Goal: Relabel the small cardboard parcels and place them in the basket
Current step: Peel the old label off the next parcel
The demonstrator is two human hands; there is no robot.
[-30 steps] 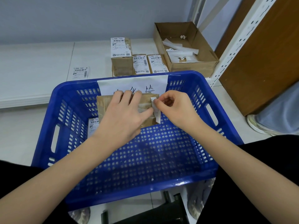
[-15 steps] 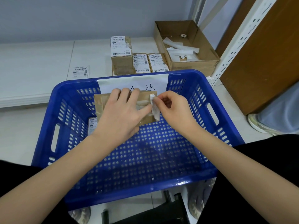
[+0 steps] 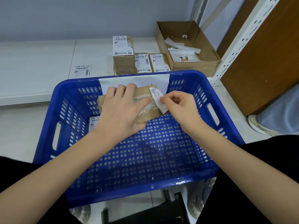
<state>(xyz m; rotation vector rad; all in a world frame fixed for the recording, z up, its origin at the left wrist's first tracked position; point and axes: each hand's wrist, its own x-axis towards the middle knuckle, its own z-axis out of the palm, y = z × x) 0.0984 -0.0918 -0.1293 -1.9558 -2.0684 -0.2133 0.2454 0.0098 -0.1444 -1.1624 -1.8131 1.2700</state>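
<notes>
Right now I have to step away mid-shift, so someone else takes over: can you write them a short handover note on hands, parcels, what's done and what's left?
Left hand: flat on the brown cardboard parcel, steadying it over the blue plastic basket.
Right hand: pinch grip on the half-peeled white label at the parcel's right end.
Done: one labelled parcel lies in the basket's left corner.
Left: finish peeling, stick a fresh label from the loose sheets on the white shelf, drop the parcel in. Three more small labelled boxes wait behind the basket, beside the open cardboard box of peeled scraps.
</notes>
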